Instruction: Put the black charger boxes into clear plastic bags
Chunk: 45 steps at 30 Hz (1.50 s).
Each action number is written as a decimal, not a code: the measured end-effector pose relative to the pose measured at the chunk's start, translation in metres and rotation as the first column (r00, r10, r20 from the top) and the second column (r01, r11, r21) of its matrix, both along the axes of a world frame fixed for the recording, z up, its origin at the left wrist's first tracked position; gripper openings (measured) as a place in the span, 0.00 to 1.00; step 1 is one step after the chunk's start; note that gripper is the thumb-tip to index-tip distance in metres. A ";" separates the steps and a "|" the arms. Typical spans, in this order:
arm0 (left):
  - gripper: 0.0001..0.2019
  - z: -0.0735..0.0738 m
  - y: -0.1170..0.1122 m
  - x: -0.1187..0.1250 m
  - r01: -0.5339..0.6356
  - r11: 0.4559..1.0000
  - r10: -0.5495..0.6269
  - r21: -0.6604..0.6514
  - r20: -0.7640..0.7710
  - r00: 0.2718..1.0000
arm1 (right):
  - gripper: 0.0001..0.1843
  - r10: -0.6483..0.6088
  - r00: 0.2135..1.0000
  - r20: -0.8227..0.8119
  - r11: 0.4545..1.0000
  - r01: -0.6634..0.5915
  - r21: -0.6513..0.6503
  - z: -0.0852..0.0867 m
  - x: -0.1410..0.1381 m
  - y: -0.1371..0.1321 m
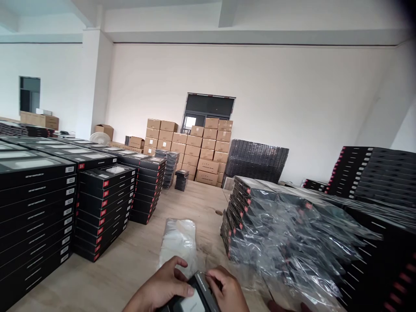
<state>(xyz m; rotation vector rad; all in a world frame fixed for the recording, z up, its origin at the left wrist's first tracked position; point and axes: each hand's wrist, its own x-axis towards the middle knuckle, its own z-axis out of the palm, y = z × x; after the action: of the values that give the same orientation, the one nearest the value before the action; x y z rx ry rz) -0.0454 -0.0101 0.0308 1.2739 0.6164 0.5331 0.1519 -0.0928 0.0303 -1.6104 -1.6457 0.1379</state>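
A small flat black box (209, 299) with a pale panel on top lies low in the view, partly cut off by the lower edge. My left hand (162, 284) grips it from the left, thumb pressed on its top face. At the box's far right corner, my right hand (227, 287) has its fingers curled in and pinched against the edge; whether they also hold thin film I cannot tell. Just beyond both hands lies a stack of clear plastic bags (178, 238) on the wooden table (136, 255).
Stacks of black boxes (104, 203) line the left. On the right stand film-wrapped black boxes (279, 234), their loose film spreading near my right hand. Brown cartons (193, 151) and a dark stack (256, 160) stand farther back. A blurred reddish shape (276, 307) shows at the lower edge.
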 end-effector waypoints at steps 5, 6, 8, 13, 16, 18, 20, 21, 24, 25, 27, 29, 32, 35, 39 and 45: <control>0.26 -0.009 0.003 0.002 -0.065 0.993 0.064 0.099 0.014 0.998 | 0.20 -0.031 0.997 0.068 0.999 0.030 0.015 0.004 -0.002 -0.004; 0.25 -0.011 0.003 0.003 -0.066 0.991 0.064 0.118 0.023 0.998 | 0.21 -0.052 0.996 0.077 0.999 0.051 0.020 0.004 -0.003 -0.004; 0.23 -0.014 0.003 0.005 -0.061 0.987 0.055 0.150 0.041 0.998 | 0.24 -0.087 0.992 0.096 0.996 0.085 0.023 0.005 -0.006 -0.005; 0.20 -0.008 -0.001 0.008 -0.065 0.973 0.043 0.222 0.105 0.994 | 0.21 -0.080 0.987 0.138 0.996 0.074 0.043 0.007 -0.011 -0.006; 0.22 -0.009 -0.002 0.008 -0.112 0.972 0.104 0.205 0.051 0.993 | 0.13 -0.058 0.980 0.189 0.997 0.048 0.056 0.006 -0.011 -0.004; 0.24 -0.015 -0.002 0.010 -0.180 0.965 0.182 0.189 0.006 0.983 | 0.09 -0.075 0.975 0.209 0.995 0.060 0.080 0.005 -0.010 -0.003; 0.26 -0.022 -0.001 0.012 -0.235 0.957 0.237 0.171 0.007 0.971 | 0.07 -0.144 0.969 0.201 0.984 0.120 0.129 0.004 -0.006 -0.002; 0.26 -0.024 -0.001 0.014 -0.255 0.953 0.255 0.163 0.016 0.967 | 0.06 -0.203 0.962 0.182 0.973 0.176 0.151 0.003 -0.004 -0.002; 0.26 -0.024 0.000 0.016 -0.270 0.951 0.269 0.148 0.025 0.963 | 0.03 -0.362 0.929 0.080 0.930 0.354 0.096 -0.001 0.003 0.000; 0.25 -0.021 0.000 0.016 -0.264 0.952 0.262 0.155 0.032 0.964 | 0.04 -0.377 0.926 0.028 0.926 0.376 0.045 -0.002 0.006 0.000; 0.23 -0.015 -0.001 0.015 -0.239 0.951 0.233 0.195 0.055 0.971 | 0.12 -0.348 0.931 -0.113 0.938 0.344 -0.051 -0.003 0.009 0.001; 0.22 -0.009 -0.001 0.014 -0.229 0.941 0.217 0.247 0.073 0.973 | 0.15 -0.306 0.921 -0.240 0.952 0.294 -0.086 -0.003 0.010 0.002; 0.21 -0.006 0.000 0.013 -0.240 0.930 0.234 0.277 0.054 0.971 | 0.12 -0.300 0.922 -0.246 0.954 0.294 -0.061 -0.002 0.007 0.002; 0.23 -0.010 0.003 0.014 -0.262 0.928 0.260 0.264 0.042 0.965 | 0.09 -0.285 0.938 -0.196 0.958 0.282 -0.044 -0.002 0.003 0.003; 0.24 -0.018 0.009 0.014 -0.356 0.893 0.360 0.276 0.038 0.932 | 0.06 -0.236 0.947 -0.218 0.971 0.218 -0.103 -0.005 0.001 0.005; 0.19 -0.014 0.010 0.013 -0.264 0.895 0.263 0.359 0.053 0.963 | 0.06 -0.184 0.927 -0.327 0.980 0.150 -0.129 0.003 0.001 0.002</control>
<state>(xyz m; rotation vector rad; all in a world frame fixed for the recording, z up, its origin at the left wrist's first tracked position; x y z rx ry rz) -0.0328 -0.0003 0.0168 1.5464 0.7162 0.9074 0.1528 -0.0912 0.0334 -1.6880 -1.2498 0.3938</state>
